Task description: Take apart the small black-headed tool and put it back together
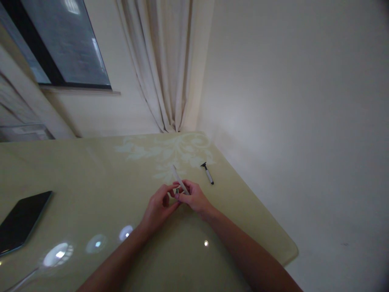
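Fingers of the right hand (196,197) close around a slender white stick (180,178), thumb and fingertips clamped near its lower end, while its narrower tip points toward 11 o'clock above the pale green tabletop (91,174). Facing them, the left hand (158,203) curls inward, thumb and forefinger bent with a gap between them, their tips meeting the right hand's fingers. A small piece, dark with a metallic glint (177,190), sits where the two hands come together; which hand bears its weight cannot be told.

Just beyond the right hand, at 1 o'clock, a razor (208,174) with a black head and a grey-and-black handle lies apart from both hands, its head toward 11 o'clock. Well off between 8 and 9 o'clock rests a dark, flat tablet (26,221), partly cut by the frame, with a broad stretch of tabletop between it and the left hand.

The table's far edge runs across 12 o'clock, below a gathered cream curtain (164,61). Its right edge slants from 1 o'clock down to a rounded corner at 4 o'clock, beside a plain pale wall (288,101). A dark-framed window (73,44) stands at 10 to 11 o'clock.
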{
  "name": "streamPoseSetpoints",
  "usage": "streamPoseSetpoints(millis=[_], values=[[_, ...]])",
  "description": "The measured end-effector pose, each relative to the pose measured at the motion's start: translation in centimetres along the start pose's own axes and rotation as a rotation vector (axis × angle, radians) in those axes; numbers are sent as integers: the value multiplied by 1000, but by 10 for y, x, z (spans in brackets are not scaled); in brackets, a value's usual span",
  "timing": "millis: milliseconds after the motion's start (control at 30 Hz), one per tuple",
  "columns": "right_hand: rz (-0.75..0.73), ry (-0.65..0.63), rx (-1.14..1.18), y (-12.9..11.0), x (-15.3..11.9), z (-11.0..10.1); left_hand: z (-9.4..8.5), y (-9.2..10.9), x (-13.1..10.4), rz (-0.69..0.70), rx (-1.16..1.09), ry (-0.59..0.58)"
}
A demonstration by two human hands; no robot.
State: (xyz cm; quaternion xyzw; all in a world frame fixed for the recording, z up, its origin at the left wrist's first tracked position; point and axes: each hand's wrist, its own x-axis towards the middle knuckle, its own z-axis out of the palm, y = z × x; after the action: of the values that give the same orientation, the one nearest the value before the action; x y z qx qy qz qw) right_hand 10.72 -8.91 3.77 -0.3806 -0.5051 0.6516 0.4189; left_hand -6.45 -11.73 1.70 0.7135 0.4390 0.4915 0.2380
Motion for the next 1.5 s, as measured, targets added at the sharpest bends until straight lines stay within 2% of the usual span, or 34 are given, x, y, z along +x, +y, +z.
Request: streamPoseSetpoints(millis=[300,367,500,600,700,933,1133,1300,1400,1500], values=[[159,-99,80,-9,-3,-2,-4,-2,-1,-5,-100,-15],[145,-55,50,-8,-1,-3,-5,-3,1,-68,-118,45],[9,107,-38,-3,5,-7,-7,-11,5,-272,-195,238],[-21,45,-82,-2,8,-12,-8,-17,8,-348,-291,300],[-28,-30,-191,-4,6,-16,-8,-20,8,-371,-330,301],[-76,-118,-394,-10,0,-18,-8,-19,7,-368,-322,296],[-188,-19,-625,-16,1,-26,-8,-19,8,-380,-281,288],[-225,-79,-668,-12,2,-28,-8,-22,6,-389,-308,283],[-254,-39,-701,-12,2,-28,-8,-22,5,-392,-297,290],[-263,-60,-710,-14,1,-28,-9,-20,6,-384,-292,287]])
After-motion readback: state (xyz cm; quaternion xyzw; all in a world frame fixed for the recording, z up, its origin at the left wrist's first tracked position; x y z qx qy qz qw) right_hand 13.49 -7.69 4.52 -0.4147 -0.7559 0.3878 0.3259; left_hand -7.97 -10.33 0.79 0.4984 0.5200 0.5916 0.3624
